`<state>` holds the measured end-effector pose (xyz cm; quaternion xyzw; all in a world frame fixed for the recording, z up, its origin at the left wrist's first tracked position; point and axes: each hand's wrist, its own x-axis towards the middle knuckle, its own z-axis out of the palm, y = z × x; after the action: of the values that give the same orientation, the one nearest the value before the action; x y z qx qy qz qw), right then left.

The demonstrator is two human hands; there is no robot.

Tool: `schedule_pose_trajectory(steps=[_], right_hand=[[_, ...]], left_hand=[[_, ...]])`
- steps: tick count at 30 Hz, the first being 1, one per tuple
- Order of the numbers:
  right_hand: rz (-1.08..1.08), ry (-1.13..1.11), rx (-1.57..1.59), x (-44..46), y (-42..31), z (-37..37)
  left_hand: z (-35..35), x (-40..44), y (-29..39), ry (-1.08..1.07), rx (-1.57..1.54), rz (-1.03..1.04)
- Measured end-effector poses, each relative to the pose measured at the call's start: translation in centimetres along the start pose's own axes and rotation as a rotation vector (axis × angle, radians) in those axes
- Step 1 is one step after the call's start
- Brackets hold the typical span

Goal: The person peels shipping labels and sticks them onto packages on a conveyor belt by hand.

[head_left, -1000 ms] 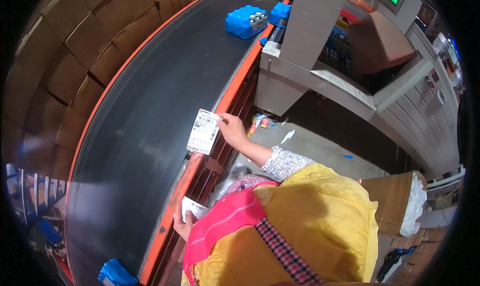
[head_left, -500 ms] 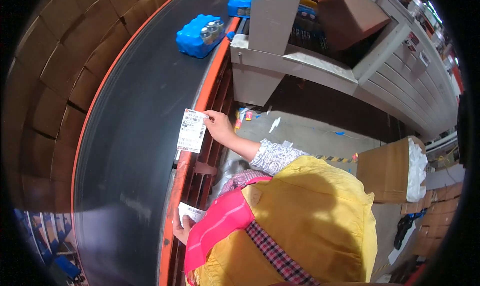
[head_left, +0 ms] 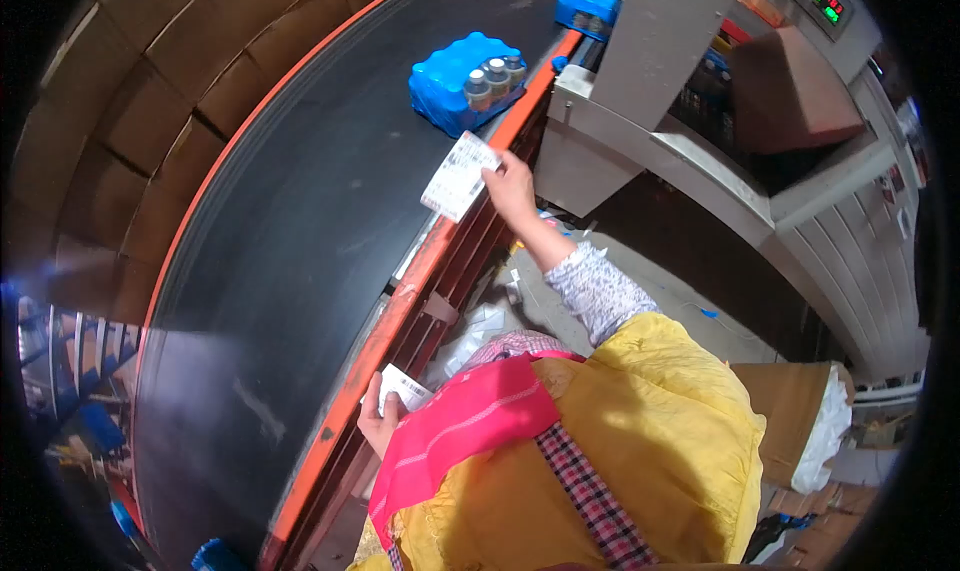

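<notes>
Pinched by its edge in my right hand (head_left: pixel 513 188) is a printed white shipping label (head_left: pixel 461 177), held out over the orange conveyor rail (head_left: pixel 425 256). Just beyond the label, a blue-wrapped bottle pack (head_left: pixel 445 79) lies on the black belt (head_left: pixel 290 261); a gap separates my hand from the pack. Closer to my body, my left hand (head_left: pixel 379 417) is closed on other white labels (head_left: pixel 406 387) beside the rail, with a barcode showing on the top one. How many labels are there is hidden.
A second blue pack (head_left: pixel 588 8) sits by the grey machine (head_left: pixel 655 51) at the top. Stacked cardboard boxes (head_left: pixel 165 116) line the belt's far side. Behind me stands an open carton (head_left: pixel 785 411); scraps of paper (head_left: pixel 480 329) lie on the floor.
My right hand has reached farther up along the rail with its label, now tilted close to the bottle pack. The view has turned, and the pack appears larger and nearer.
</notes>
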<state>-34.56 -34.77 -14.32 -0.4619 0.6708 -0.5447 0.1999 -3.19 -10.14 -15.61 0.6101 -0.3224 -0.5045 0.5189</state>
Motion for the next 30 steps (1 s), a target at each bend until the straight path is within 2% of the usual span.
schedule_pose_trajectory(steps=[6, 11, 17, 19, 20, 23, 24, 25, 27, 30], right_hand=[[-0.146, 0.117, -0.073, 10.0, 0.7, 5.3], [-0.173, 0.193, -0.174, 15.8, 0.8, 10.4], [-0.195, 0.063, -0.505, 13.2, 0.1, 13.7], [-0.243, 0.056, -0.623, 8.8, -3.0, 13.0], [-0.340, 0.173, -0.772, 7.1, -2.9, 13.6], [-0.704, 0.112, -0.885, 3.8, -4.5, 13.7], [-0.604, -0.306, -0.633, 4.5, -3.0, 15.6], [-0.718, -0.472, -0.697, 3.6, -2.9, 17.1], [-0.731, -0.614, -0.798, 0.3, -4.8, 18.0], [-0.743, -0.723, -0.696, -2.5, -6.2, 19.3]], left_hand=[[-0.1, -0.6, 0.4, 0.090, -0.019, -0.025], [0.0, -1.0, 0.5, 0.147, -0.059, -0.047], [-0.5, -1.0, 0.2, 0.174, -0.062, -0.068], [-1.0, -0.9, -0.3, 0.173, -0.070, -0.057], [-1.2, -0.9, -0.2, 0.168, -0.075, -0.049], [-1.7, -1.1, 0.0, 0.168, -0.080, -0.041], [-1.8, -1.1, 0.1, 0.169, -0.079, -0.042], [-1.8, -1.1, 0.2, 0.175, -0.068, -0.050], [-1.5, -1.0, 0.5, 0.185, -0.049, -0.064], [-1.5, -0.8, 0.4, 0.146, -0.051, -0.078]])
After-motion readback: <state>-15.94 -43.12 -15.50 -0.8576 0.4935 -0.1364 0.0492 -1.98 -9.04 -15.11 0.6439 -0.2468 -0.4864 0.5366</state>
